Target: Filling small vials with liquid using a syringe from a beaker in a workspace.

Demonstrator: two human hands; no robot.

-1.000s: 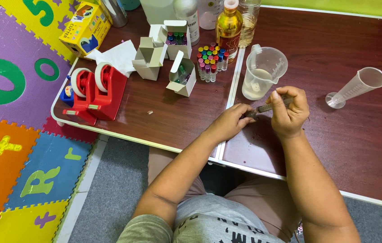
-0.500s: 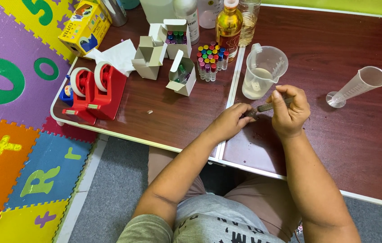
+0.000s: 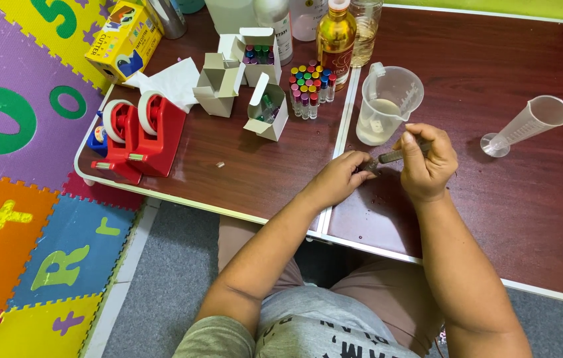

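My right hand (image 3: 426, 161) grips a thin syringe-like tube (image 3: 391, 158) that points left toward my left hand. My left hand (image 3: 339, 179) rests on the dark wooden table (image 3: 526, 199) with its fingertips pinched around a tiny vial (image 3: 363, 169) at the tube's tip; the vial is mostly hidden. Just beyond both hands stands a clear plastic measuring jug (image 3: 387, 103) with a little pale liquid. A cluster of small vials with coloured caps (image 3: 308, 86) stands to the jug's left.
A clear measuring cylinder (image 3: 526, 124) lies on its side at the right. Small open white boxes (image 3: 245, 73), an amber bottle (image 3: 334, 40), a red double tape dispenser (image 3: 139, 136), tissue and a yellow box (image 3: 122, 40) fill the left. Coloured foam mats cover the floor.
Almost nothing differs: my right hand has shifted slightly on the tube, and the view has nudged a little. Both hands stay together in front of the jug.
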